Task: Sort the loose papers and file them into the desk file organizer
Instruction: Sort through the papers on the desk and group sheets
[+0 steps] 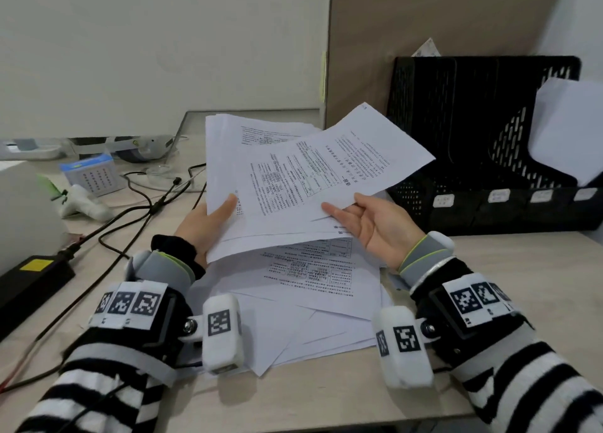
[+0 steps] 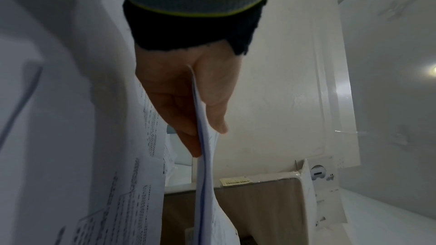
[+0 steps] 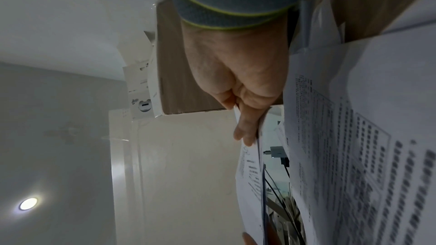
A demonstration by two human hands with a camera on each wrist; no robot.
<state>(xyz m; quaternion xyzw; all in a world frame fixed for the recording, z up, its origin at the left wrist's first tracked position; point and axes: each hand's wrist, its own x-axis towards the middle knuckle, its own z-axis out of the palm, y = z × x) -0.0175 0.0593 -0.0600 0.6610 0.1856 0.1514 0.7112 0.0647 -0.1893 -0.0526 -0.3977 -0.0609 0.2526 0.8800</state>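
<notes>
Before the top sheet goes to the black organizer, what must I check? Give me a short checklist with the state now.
1. Left hand pinches the held stack: ok.
2. Right hand has a grip on the top sheet: ok.
3. Top sheet separated from the stack: cannot tell.
4. Desk file organizer has free slots: ok, left slots look empty.
5. Right slot already holds white paper: ok.
6. Slot labels readable: not ok, too small.

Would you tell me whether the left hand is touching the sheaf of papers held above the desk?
Touching. The left wrist view shows the left hand pinching the held papers, thumb one side, fingers the other.
</notes>
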